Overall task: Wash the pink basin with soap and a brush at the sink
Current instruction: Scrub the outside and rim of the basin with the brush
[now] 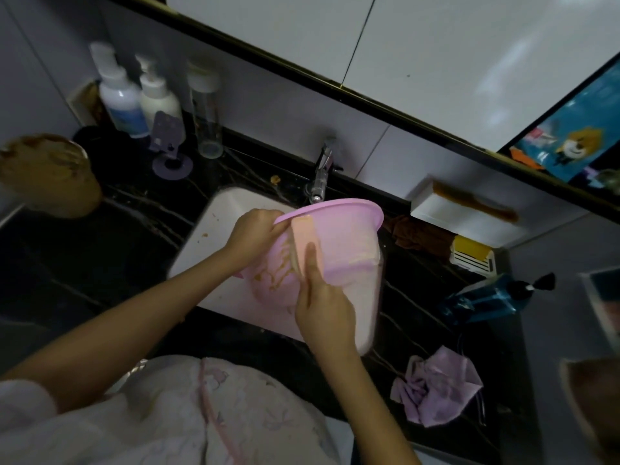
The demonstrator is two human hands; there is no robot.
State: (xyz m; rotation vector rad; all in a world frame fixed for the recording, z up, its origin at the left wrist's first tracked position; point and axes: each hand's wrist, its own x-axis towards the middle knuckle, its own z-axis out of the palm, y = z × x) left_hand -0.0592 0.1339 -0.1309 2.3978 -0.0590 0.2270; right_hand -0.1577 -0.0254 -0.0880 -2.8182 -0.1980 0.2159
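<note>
Pink basin (349, 239) is tilting in my left hand's (255, 229) grip, right hand (323, 303) holding the brush (303, 229); sink (214, 236) and black table (117, 250) lying below them.

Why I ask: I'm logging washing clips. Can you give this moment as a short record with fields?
basin: pink basin, tilted over the sink, brown smears on its wall
left hand: left hand grips the basin's rim
right hand: right hand holds a flat peach tool against the basin; whether it is a brush is unclear
sink: white sink, brown specks in it
tap: tap behind the basin; no flow can be made out
counter: dark counter; blue pump bottle and lilac cloth on the right
</note>
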